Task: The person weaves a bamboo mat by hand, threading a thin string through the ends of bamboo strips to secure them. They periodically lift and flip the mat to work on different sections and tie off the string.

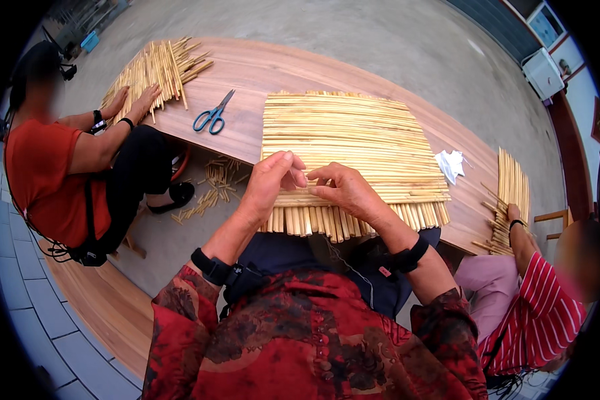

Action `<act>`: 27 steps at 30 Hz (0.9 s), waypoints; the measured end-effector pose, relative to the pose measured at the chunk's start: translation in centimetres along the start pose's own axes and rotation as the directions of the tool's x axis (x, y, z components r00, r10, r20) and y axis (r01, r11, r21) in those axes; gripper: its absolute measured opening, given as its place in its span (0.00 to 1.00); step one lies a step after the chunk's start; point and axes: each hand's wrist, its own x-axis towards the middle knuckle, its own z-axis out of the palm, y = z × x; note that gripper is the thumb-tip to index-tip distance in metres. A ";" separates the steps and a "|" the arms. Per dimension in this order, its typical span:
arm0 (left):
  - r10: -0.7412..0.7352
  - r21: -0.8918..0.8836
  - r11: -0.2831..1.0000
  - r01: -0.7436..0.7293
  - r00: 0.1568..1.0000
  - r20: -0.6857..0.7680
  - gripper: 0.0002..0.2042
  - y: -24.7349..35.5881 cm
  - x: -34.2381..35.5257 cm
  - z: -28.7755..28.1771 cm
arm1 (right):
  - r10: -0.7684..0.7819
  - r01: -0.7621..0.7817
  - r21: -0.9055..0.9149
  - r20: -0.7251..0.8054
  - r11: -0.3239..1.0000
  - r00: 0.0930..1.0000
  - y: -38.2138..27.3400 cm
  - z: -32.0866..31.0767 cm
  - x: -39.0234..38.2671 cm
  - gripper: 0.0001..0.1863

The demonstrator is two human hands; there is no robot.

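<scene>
A mat of straight, straw-coloured stalks [343,133] lies on the wooden table in front of me, its stalks running left to right. Under its near edge a second layer of stalks [323,221] points toward me, cut ends showing. Over the mat's near part, my left hand [277,180] is closed, its thumb and fingertips brought together. Close beside it, my right hand [345,190] has curled fingers and a pinched thumb. What either hand pinches is too fine to make out. A thin pale thread [353,270] hangs below the mat over my lap.
Blue-handled scissors [211,119] lie left of the mat, a crumpled white cloth [451,165] right of it. A person at left handles a stalk pile [163,70]; another at right touches a stalk bundle [513,190]. Cut stalk pieces [217,180] litter the floor.
</scene>
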 end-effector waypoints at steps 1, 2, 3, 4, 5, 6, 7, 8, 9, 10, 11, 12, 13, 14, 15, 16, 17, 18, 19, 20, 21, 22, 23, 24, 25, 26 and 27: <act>0.012 0.010 1.000 -0.012 1.000 0.005 0.15 0.1 0.0 0.2 | 0.010 -0.010 0.014 0.004 1.000 1.000 0.0 0.4 0.1 0.14; 0.023 0.021 1.000 -0.023 1.000 0.004 0.15 0.2 -0.1 0.3 | 0.031 -0.032 0.071 0.019 0.997 0.999 0.2 0.5 0.4 0.14; 0.035 0.032 0.999 -0.035 0.999 0.004 0.15 0.3 -0.1 0.4 | 0.050 -0.054 0.127 0.035 0.990 0.998 0.5 0.6 0.8 0.13; 0.042 0.042 0.998 -0.042 0.999 0.000 0.15 0.4 -0.2 0.4 | 0.069 -0.078 0.182 0.052 0.980 0.996 0.7 0.6 1.0 0.13; 0.049 0.052 0.997 -0.048 0.999 -0.006 0.15 0.3 -0.4 0.5 | 0.054 -0.064 0.193 0.059 0.979 0.997 0.6 0.6 1.2 0.12; 0.056 0.061 0.997 -0.055 0.998 -0.012 0.15 0.3 -0.5 0.5 | 0.039 -0.051 0.204 0.065 0.978 0.997 0.3 0.6 1.4 0.11; 0.051 0.083 0.995 -0.050 0.999 -0.008 0.15 0.3 -0.5 0.5 | 0.023 -0.038 0.215 0.070 0.976 0.997 0.1 0.5 1.5 0.10; 0.048 0.103 0.994 -0.047 0.999 -0.007 0.15 0.3 -0.5 0.3 | 0.083 -0.111 0.321 0.101 0.941 0.991 0.1 0.0 1.4 0.10; 0.045 0.124 0.991 -0.044 0.999 -0.007 0.15 0.3 -0.5 0.1 | 0.138 -0.185 0.420 0.138 0.889 0.981 0.1 -0.7 1.1 0.09; 0.051 0.114 0.992 -0.049 0.999 -0.016 0.15 0.4 -0.6 0.1 | 0.188 -0.256 0.510 0.182 0.821 0.965 0.1 -1.1 1.1 0.09; 0.053 0.100 0.994 -0.051 0.998 -0.018 0.15 0.3 -0.6 0.3 | 0.197 -0.239 0.529 0.136 0.815 0.971 0.2 -1.3 1.1 0.10; 0.056 0.087 0.995 -0.054 0.998 -0.021 0.15 0.3 -0.6 0.5 | 0.205 -0.220 0.546 0.090 0.808 0.975 0.2 -1.4 1.3 0.11; 0.060 0.084 0.995 -0.058 0.998 -0.019 0.15 0.3 -0.7 0.5 | 0.213 -0.201 0.563 0.044 0.802 0.976 0.2 -1.5 1.4 0.12; 0.065 0.082 0.995 -0.064 0.998 -0.017 0.15 0.3 -0.8 0.5 | 0.194 -0.192 0.470 0.045 0.861 0.980 0.0 -1.2 1.5 0.15; 0.071 0.081 0.994 -0.069 0.997 -0.015 0.15 0.3 -0.8 0.5 | 0.199 -0.229 0.428 0.113 0.874 0.973 -0.4 -1.0 1.6 0.16; 0.068 0.097 0.993 -0.068 0.998 0.005 0.15 0.4 -0.9 0.6 | 0.207 -0.262 0.382 0.181 0.886 0.962 -1.1 -0.8 1.6 0.16; 0.066 0.113 0.991 -0.068 0.998 0.022 0.16 0.7 -1.0 0.7 | 0.213 -0.290 0.332 0.249 0.898 0.945 -1.7 -0.8 1.8 0.17; 0.064 0.129 0.989 -0.069 0.997 0.038 0.16 0.9 -1.0 0.8 | 0.161 -0.249 0.346 0.264 0.905 0.951 -1.0 -0.3 2.2 0.15; 0.070 0.146 0.986 -0.075 0.997 0.038 0.16 1.0 -1.0 0.8 | 0.177 -0.257 0.388 0.229 0.885 0.957 -0.7 -0.3 2.4 0.15; 0.075 0.163 0.983 -0.080 0.997 0.035 0.16 0.9 -1.1 0.7 | 0.194 -0.263 0.431 0.196 0.864 0.961 -0.5 -0.2 2.5 0.15; 0.079 0.181 0.980 -0.084 0.996 0.033 0.17 0.9 -1.1 0.7 | 0.214 -0.267 0.472 0.164 0.840 0.963 -0.5 -0.3 2.6 0.15; 0.083 0.178 0.980 -0.085 0.996 0.016 0.17 0.8 -1.1 0.6 | 0.203 -0.239 0.461 0.128 0.854 0.971 -0.6 -0.8 2.6 0.11; 0.087 0.172 0.981 -0.086 0.996 0.002 0.17 0.8 -0.9 0.6 | 0.190 -0.208 0.536 0.089 0.818 0.978 -0.8 -1.2 2.6 0.11; 0.090 0.166 0.982 -0.087 0.996 -0.012 0.17 0.7 -0.8 0.6 | 0.179 -0.172 0.606 0.050 0.776 0.983 -1.0 -1.5 2.5 0.10; 0.073 0.168 0.983 -0.071 0.997 -0.004 0.17 0.6 -0.7 0.4 | 0.172 -0.133 0.671 0.009 0.729 0.985 -1.2 -1.9 2.5 0.10; 0.055 0.169 0.984 -0.055 0.998 0.006 0.17 0.5 -0.5 0.3 | 0.155 -0.079 0.683 -0.050 0.726 0.987 -1.4 -2.8 2.5 0.09; 0.036 0.173 0.984 -0.038 0.999 0.014 0.16 0.4 -0.5 0.2 | 0.160 -0.048 0.722 -0.087 0.691 0.983 -1.9 -3.6 2.6 0.08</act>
